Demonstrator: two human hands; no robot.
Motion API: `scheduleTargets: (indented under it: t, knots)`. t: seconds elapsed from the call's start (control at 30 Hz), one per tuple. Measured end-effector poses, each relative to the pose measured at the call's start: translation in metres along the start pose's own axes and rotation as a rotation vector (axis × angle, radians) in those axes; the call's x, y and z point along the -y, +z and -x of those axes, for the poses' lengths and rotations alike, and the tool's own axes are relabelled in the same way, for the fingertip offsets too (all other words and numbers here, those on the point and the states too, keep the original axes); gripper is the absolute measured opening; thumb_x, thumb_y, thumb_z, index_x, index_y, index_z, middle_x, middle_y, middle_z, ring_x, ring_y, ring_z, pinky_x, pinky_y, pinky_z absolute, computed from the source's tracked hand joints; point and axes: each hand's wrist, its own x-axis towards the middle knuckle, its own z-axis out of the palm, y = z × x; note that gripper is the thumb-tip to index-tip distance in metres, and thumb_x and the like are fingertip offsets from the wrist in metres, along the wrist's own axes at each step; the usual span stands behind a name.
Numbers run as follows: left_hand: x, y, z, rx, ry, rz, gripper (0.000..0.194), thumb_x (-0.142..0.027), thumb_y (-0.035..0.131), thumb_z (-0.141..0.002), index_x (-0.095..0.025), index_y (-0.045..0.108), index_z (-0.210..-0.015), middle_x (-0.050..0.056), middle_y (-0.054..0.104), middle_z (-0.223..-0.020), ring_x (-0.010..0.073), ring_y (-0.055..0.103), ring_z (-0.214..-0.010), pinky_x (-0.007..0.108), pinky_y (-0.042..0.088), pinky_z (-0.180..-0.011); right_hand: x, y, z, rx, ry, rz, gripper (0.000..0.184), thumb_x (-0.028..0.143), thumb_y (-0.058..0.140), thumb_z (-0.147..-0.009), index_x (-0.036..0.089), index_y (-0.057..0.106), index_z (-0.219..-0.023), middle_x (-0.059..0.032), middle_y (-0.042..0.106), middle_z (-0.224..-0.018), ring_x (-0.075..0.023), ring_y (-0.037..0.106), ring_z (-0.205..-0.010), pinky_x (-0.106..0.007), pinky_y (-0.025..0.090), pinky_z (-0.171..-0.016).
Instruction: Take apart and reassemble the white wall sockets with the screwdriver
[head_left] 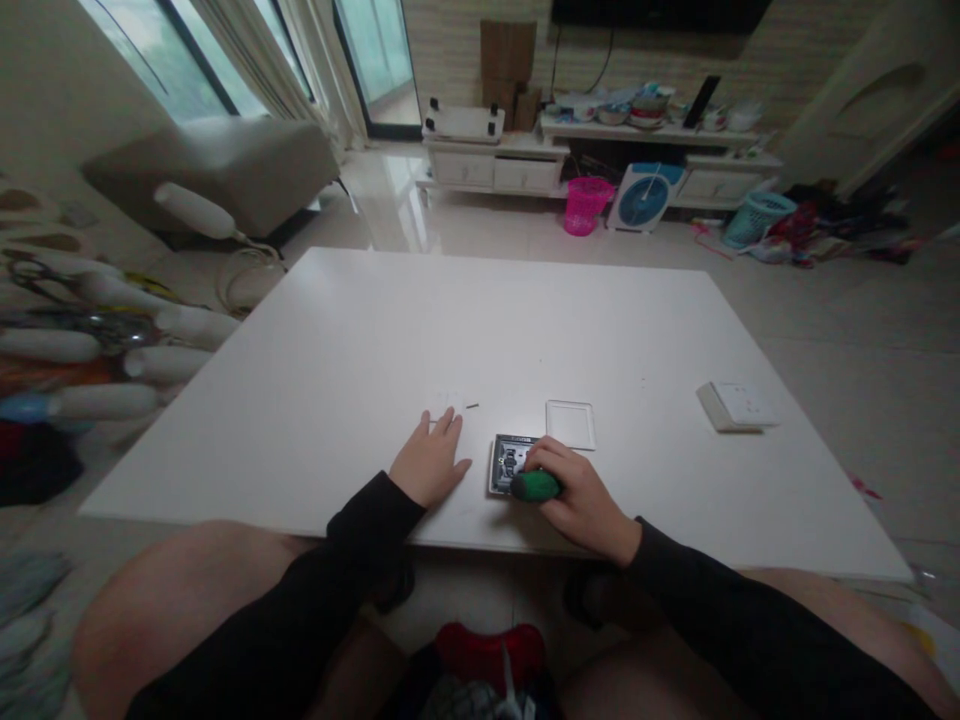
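My right hand (581,490) is closed around a screwdriver with a green and black handle (537,487). Its shaft is hidden below the handle, over a wall socket module (511,462) with a dark inner face and pale edge. My left hand (429,462) lies on the white table with its fingers spread. By its fingertips are a small white plate (450,399), hard to tell from the tabletop, and a short dark screw-like piece (472,406). A thin white square frame (571,425) lies just beyond my right hand.
At the right of the white table (450,310) sits a white wall socket with its box (736,406). White padded bars (169,362) crowd the left side. Across the floor stand a pink basket (587,205), a blue box fan (645,197) and a TV cabinet (525,174).
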Motion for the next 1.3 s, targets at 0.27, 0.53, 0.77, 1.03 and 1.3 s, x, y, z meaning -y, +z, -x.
scheduleTargets:
  t: [0.27,0.53,0.77,1.03,1.3]
  knots:
    - [-0.004,-0.015,0.018,0.06,0.137,0.258,0.078,-0.016,0.065,-0.086,-0.018,0.032,-0.156,0.017,0.029,-0.168,0.0327,0.033,-0.153,0.045,0.038,-0.121,0.0,0.002,0.005,0.265,-0.119,0.355,0.024,0.007,0.054,-0.064,0.022,0.052,-0.083,-0.0015,0.06,-0.088,-0.0147,0.046,-0.063,-0.029,0.025,-0.055]
    - [-0.017,-0.028,0.017,0.023,0.263,0.495,0.054,-0.017,0.071,-0.085,-0.022,0.053,-0.135,0.012,0.046,-0.158,0.0274,0.045,-0.146,0.043,0.042,-0.119,-0.009,-0.006,0.0,0.283,-0.199,0.466,0.031,0.007,0.057,-0.066,0.023,0.057,-0.093,-0.003,0.065,-0.095,-0.0137,0.045,-0.059,-0.029,0.022,-0.052]
    - [-0.016,-0.009,0.005,-0.019,0.256,0.585,0.083,-0.024,0.083,-0.078,-0.016,0.039,-0.149,0.021,0.04,-0.161,0.031,0.041,-0.149,0.048,0.037,-0.122,-0.017,-0.037,-0.019,-0.29,-0.001,0.154,0.015,0.013,0.059,-0.084,0.023,0.057,-0.095,-0.0012,0.062,-0.086,-0.0187,0.06,-0.079,-0.033,0.045,-0.073]
    - [-0.021,0.0,-0.006,-0.058,0.331,0.727,0.079,-0.029,0.089,-0.073,-0.018,0.049,-0.14,0.015,0.06,-0.143,0.0295,0.059,-0.132,0.047,0.046,-0.114,-0.011,-0.042,-0.021,-0.6,0.129,-0.131,0.013,0.036,0.062,-0.094,0.024,0.057,-0.091,0.0017,0.053,-0.083,-0.0162,0.053,-0.076,-0.032,0.043,-0.068]
    - [-0.042,0.006,-0.001,-0.039,0.36,0.759,0.084,-0.034,0.086,-0.076,-0.022,0.044,-0.148,0.016,0.053,-0.153,0.0309,0.052,-0.141,0.05,0.042,-0.119,-0.001,-0.023,-0.016,-0.499,0.207,-0.252,0.016,0.035,0.067,-0.09,0.024,0.055,-0.089,0.0028,0.054,-0.077,-0.0151,0.052,-0.07,-0.032,0.042,-0.064]
